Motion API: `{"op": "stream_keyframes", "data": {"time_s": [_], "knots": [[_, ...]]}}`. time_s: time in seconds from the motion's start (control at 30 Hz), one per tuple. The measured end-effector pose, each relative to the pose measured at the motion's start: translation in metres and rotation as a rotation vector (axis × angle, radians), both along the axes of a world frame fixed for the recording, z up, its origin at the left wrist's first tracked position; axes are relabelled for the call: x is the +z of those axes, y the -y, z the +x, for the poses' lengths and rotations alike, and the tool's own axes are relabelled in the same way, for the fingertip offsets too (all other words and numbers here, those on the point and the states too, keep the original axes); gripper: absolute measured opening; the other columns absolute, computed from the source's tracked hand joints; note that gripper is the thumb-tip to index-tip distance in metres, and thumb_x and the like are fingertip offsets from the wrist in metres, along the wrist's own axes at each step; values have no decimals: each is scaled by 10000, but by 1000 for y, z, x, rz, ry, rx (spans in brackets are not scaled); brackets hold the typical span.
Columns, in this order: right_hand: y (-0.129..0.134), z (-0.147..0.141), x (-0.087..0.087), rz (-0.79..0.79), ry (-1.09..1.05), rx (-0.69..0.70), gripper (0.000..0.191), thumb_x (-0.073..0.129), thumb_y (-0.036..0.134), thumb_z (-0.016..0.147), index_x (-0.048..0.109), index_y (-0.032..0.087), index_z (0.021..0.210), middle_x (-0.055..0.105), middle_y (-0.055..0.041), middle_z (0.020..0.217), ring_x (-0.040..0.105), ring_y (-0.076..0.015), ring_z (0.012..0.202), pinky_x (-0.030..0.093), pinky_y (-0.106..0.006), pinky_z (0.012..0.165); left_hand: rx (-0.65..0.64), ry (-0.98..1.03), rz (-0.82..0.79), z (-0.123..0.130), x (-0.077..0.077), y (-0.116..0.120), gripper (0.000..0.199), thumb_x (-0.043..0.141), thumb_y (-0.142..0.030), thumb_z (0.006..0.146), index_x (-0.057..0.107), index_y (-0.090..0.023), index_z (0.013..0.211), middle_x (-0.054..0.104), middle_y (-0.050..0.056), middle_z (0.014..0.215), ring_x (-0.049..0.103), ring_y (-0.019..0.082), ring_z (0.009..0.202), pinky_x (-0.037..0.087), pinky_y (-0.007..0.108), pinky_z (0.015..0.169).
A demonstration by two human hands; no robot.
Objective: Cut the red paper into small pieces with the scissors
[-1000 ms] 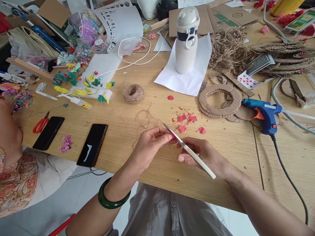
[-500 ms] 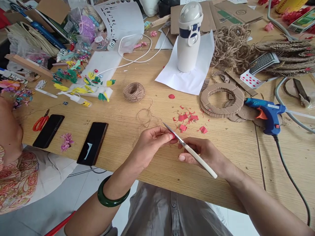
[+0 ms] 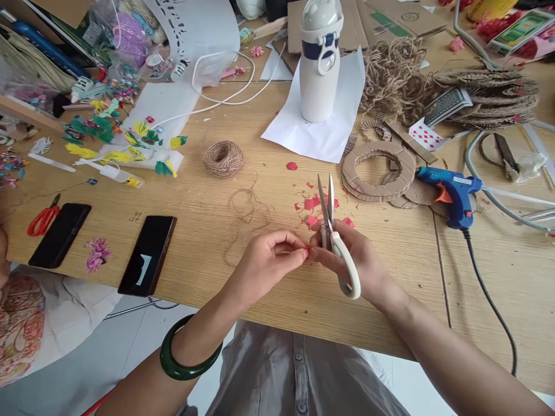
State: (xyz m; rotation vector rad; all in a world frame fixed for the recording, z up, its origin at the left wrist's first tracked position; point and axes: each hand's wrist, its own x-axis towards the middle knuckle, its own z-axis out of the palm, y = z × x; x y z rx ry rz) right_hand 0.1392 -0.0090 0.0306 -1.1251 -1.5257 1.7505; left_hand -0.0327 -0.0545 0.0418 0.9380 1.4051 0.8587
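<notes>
Between the fingertips of my left hand (image 3: 273, 260) is a small red piece (image 3: 307, 251), mostly covered by the fingers. My right hand (image 3: 353, 251) holds white-handled scissors (image 3: 344, 254), their blades parted and pointing away from me. Its thumb and a fingertip also meet the red piece, so both hands touch it. Red paper scraps (image 3: 312, 203) lie on the table just beyond the blades. A rounded red piece (image 3: 292, 166) rests farther off. A loose strand runs from the twine ball (image 3: 223, 158) toward my left hand.
A blue glue gun (image 3: 453, 193) with a cord lies at the right, beside cardboard rings (image 3: 405, 173). The white bottle (image 3: 318, 81) stands on paper (image 3: 277, 130). Two phones (image 3: 147, 254) and red-handled scissors (image 3: 43, 219) are at the left, near another person's clothing (image 3: 26, 323).
The scissors have swung from lying across the red piece to pointing away, and their blades have parted. My right fingertips have come to the red piece. The view has shifted slightly.
</notes>
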Motion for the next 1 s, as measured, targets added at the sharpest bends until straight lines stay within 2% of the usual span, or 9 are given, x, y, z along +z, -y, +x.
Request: {"op": "stream_keyframes", "data": {"time_s": [0.17, 0.37, 0.5, 0.63, 0.77, 0.9, 1.0], "knots": [[0, 0, 0, 27, 3, -8, 215, 697, 312, 785, 522, 197, 831, 596, 5, 711, 535, -125, 628, 449, -261, 584, 4, 7, 5, 5, -1, 0, 78, 700, -261, 786, 712, -188, 809, 733, 45, 843, 691, 199, 839, 524, 313, 810], [1, 0, -4, -43, -71, -164, 257, 682, 324, 803, 524, 186, 952, 574, 20, 727, 498, -104, 579, 410, -251, 537, 192, 281, 7, 21, -10, 4, 180, 675, -350, 824, 725, -178, 832, 743, 57, 897, 691, 207, 878, 540, 353, 862], [1, 0, -4, -56, -93, -189, 272, 696, 339, 798, 518, 189, 939, 568, 21, 729, 494, -104, 576, 410, -250, 536, 237, 249, 25, 32, -19, 6, 151, 733, -307, 784, 714, -170, 845, 731, 36, 868, 680, 171, 856, 531, 313, 866], [-1, 2, 1, -64, -26, -106, 309, 704, 428, 799, 504, 202, 867, 534, 30, 693, 495, -116, 592, 411, -259, 556, 291, 214, 63, 30, -19, 3, 140, 717, -308, 796, 694, -170, 799, 717, 26, 825, 668, 166, 837, 524, 310, 853], [-2, 4, 2, -67, -3, 43, 429, 732, 543, 752, 547, 182, 893, 454, 48, 650, 432, -117, 581, 356, -257, 529, 361, 196, 109, 19, -14, -1, 122, 735, -284, 766, 684, -174, 760, 707, 16, 853, 663, 167, 862, 508, 295, 840], [-1, 6, -1, -12, 8, 154, 441, 737, 548, 759, 579, 163, 907, 429, 42, 684, 369, -113, 614, 308, -251, 533, 396, 253, 126, 14, -10, -3, 115, 728, -258, 763, 666, -171, 722, 699, 19, 913, 669, 182, 902, 505, 347, 914], [1, 6, -1, -22, 26, 206, 441, 734, 534, 773, 582, 158, 946, 439, 38, 700, 375, -118, 630, 312, -250, 546, 404, 305, 132, 14, -9, -3, 109, 727, -233, 765, 667, -167, 702, 700, 13, 921, 658, 169, 908, 498, 356, 951]]}}
